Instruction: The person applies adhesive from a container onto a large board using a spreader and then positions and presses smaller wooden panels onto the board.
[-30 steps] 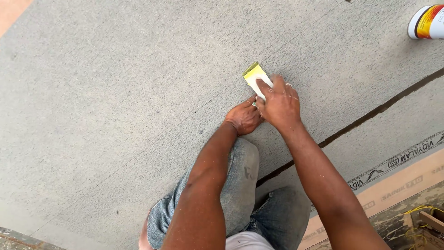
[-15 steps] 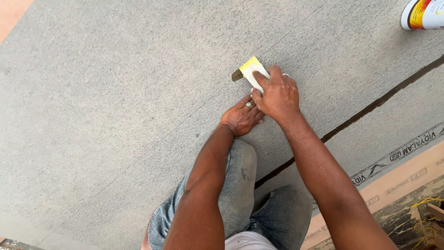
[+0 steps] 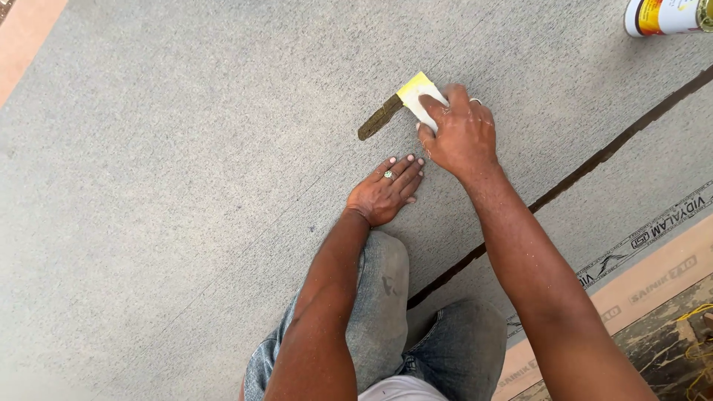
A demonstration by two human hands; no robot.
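My right hand (image 3: 459, 135) presses a small yellow and white card-like scraper (image 3: 417, 96) onto a large grey laminate sheet (image 3: 186, 186). A short dark brown streak (image 3: 379, 117) lies on the sheet just left of the scraper. My left hand (image 3: 386, 190) rests flat on the sheet below it, fingers together, a ring on one finger. My knees in grey jeans (image 3: 386, 297) are on the sheet beneath my arms.
A dark seam (image 3: 579, 174) runs diagonally between two grey sheets to the right. A white and yellow can (image 3: 663, 16) lies at the top right. A printed sheet edge (image 3: 639, 241) and brown board (image 3: 661, 278) border the lower right.
My right hand has slid the scraper up and to the right, uncovering the brown streak. My left hand has flattened and moved apart from the right hand.
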